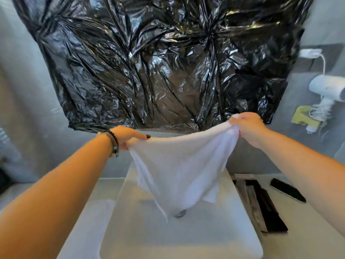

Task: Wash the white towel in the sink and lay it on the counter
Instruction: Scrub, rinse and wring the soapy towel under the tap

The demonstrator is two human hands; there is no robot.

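Observation:
The white towel (181, 167) hangs spread in the air above the white rectangular sink (233, 227). My left hand (128, 137), with beaded bracelets at the wrist, pinches the towel's upper left corner. My right hand (246, 128) grips the upper right corner, held a little higher. The top edge is stretched between both hands, and the towel's lower point dangles just above the metal drain (180, 214). The tap is hidden behind the towel.
Crumpled black plastic sheet (158, 62) covers the wall behind the sink. A white hair dryer (328, 88) hangs on the right wall. On the counter (306, 227) right of the sink lie dark flat objects (267, 208) and a black phone (288, 190). Pale counter lies left of the sink.

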